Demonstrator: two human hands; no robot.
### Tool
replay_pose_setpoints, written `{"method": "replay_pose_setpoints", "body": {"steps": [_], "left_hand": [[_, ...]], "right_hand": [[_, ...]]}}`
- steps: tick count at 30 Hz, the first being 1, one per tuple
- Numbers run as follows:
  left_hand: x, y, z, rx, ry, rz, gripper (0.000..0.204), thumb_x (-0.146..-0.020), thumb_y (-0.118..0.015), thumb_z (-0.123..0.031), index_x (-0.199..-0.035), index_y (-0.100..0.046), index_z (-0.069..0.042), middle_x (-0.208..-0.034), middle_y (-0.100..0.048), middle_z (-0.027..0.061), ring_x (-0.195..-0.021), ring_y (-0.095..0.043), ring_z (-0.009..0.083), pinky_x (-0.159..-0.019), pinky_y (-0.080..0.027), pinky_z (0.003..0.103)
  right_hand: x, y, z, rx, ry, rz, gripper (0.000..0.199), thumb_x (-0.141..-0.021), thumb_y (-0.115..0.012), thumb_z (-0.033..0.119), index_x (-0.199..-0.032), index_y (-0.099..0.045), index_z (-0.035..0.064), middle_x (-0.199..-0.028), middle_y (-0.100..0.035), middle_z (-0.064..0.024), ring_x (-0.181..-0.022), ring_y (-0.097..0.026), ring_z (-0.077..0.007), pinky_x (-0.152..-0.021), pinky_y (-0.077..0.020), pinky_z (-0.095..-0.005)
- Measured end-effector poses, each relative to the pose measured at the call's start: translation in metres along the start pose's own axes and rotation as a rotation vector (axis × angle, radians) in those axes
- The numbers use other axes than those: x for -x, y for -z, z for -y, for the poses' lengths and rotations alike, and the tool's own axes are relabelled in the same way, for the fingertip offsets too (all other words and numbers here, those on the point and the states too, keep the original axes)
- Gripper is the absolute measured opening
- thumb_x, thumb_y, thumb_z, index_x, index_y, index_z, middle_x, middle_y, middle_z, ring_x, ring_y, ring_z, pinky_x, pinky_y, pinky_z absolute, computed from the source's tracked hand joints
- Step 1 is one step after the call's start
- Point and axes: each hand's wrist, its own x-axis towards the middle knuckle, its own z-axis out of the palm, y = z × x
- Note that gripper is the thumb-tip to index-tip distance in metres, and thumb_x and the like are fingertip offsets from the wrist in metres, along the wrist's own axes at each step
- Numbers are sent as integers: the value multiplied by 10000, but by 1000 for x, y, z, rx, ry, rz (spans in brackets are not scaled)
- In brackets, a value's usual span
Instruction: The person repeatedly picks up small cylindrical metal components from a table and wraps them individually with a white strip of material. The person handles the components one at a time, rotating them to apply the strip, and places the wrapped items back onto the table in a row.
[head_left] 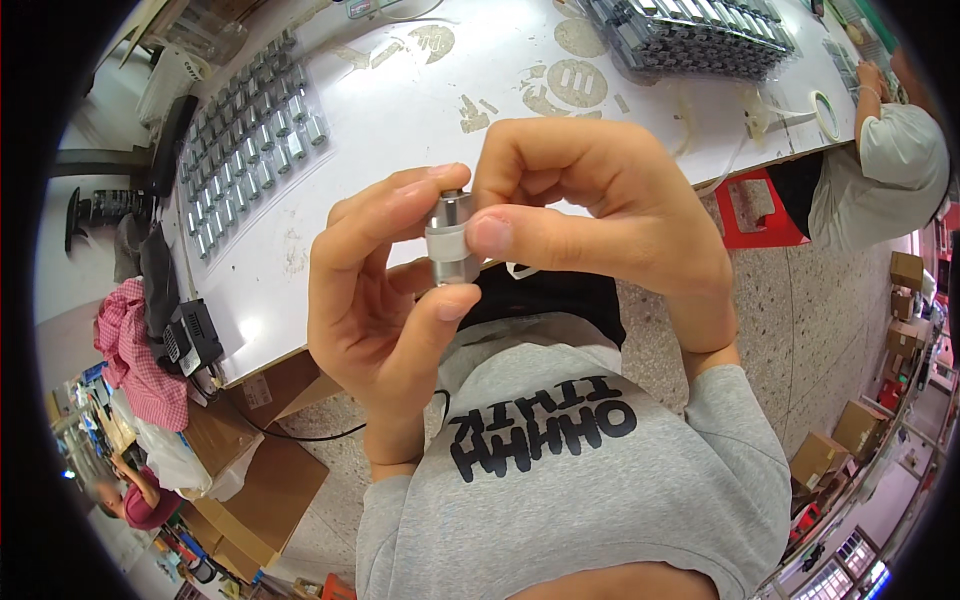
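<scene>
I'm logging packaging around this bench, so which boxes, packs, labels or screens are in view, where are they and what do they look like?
Cardboard boxes: under the table, lower left; brown, flat-sided.
Label: on one box; small, pale rectangle.
More cartons: floor, far right; brown, stacked.
Clear tray: tabletop, left; rows of metal cylinders.
Screens: none visible.

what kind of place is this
Likely a small assembly workshop: a white worktable with trays of metal cylinders, cardboard boxes on the floor, and both hands holding one small metal cylinder.
</scene>
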Motion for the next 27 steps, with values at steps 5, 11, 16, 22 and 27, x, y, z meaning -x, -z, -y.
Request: {"method": "replay_pose_setpoints", "body": {"steps": [5,11,16,22,27], "left_hand": [[7,-9,6,-178,-78,-85,348,-879,-452,-162,-1148,-411,55,-1101,-505,250,-942,-549,216,-747,-470,271],[3,-20,-9,-399,-6,-42,361,-884,-420,-87,-1204,-367,70,-1034,-553,239,-735,-608,171,-639,-510,241],[-4,-14,-19,-425,74,32,352,-873,-441,-79,-1194,-392,58,-995,-578,194,-743,-607,165,-649,-510,240],[-2,-12,-20,-299,173,-19,376,-855,-472,-79,-1197,-390,54,-976,-590,169,-779,-602,163,-681,-506,251],[1,-16,-17,-414,107,21,444,-777,-546,49,-1184,-367,62,-1010,-574,201,-863,-599,214,-731,-502,273]], "right_hand": [[-3,-4,-11,-6,86,-30,194,-799,-605,162,-746,-542,-14,-703,-569,-27,-657,-503,-46,-593,-421,-202],[0,-1,-5,-59,93,-19,187,-822,-580,157,-770,-532,-17,-718,-568,-25,-677,-535,-55,-571,-432,-200],[3,5,-3,11,99,10,176,-835,-560,155,-791,-538,-13,-716,-571,-29,-672,-538,-57,-569,-435,-210],[2,5,-7,201,202,-24,128,-811,-557,114,-786,-538,-10,-667,-575,-38,-618,-524,-61,-568,-432,-207],[3,4,-11,345,284,-117,120,-783,-576,109,-765,-536,-3,-618,-562,-38,-552,-488,-61,-513,-412,-215]]}}
